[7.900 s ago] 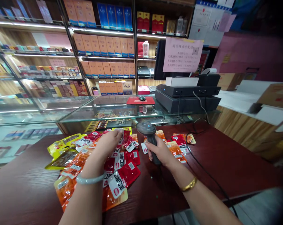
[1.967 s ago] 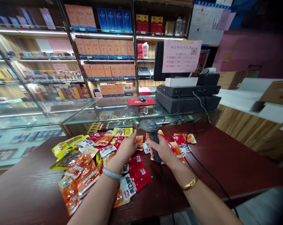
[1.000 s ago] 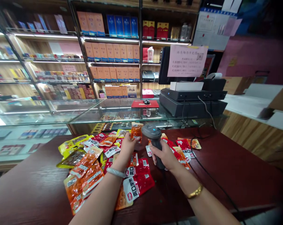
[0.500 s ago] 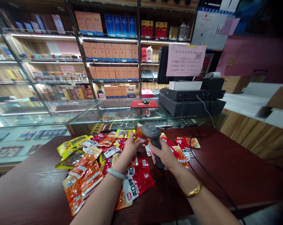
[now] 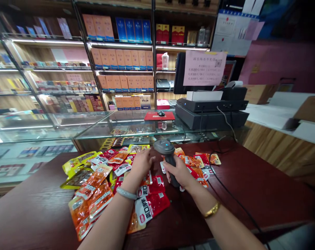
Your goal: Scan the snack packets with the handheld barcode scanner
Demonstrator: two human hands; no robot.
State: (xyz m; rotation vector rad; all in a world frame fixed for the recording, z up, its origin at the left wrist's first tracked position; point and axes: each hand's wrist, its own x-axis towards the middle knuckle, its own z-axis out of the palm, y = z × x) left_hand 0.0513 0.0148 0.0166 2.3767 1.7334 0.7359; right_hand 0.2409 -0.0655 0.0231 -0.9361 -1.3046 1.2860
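Note:
A dark grey handheld barcode scanner [image 5: 170, 161] stands upright in my right hand [image 5: 179, 172], the fingers wrapped round its handle and its head tilted to the left. A small blue light shows on top. My left hand [image 5: 142, 165] hovers over the heap of snack packets, its thumb apart from the other fingers and nothing visible in it; its fingertips are partly hidden. Beneath and left of it lie red-and-white packets [image 5: 153, 205], orange packets [image 5: 101, 199] and yellow packets [image 5: 78, 177]. Right of the scanner, a smaller group includes an orange packet [image 5: 191, 160].
The dark red table [image 5: 225, 205] carries a black cable [image 5: 234, 199] running along its right side. Beyond it stands a glass counter [image 5: 115, 130] with a mouse [image 5: 161, 113] on a red pad and a cash register [image 5: 212, 111]. Boxed goods line the back shelves.
My left hand has drawn back left from behind the scanner, leaving an orange packet on the right-hand group. The scanner has shifted slightly left, still in my right hand.

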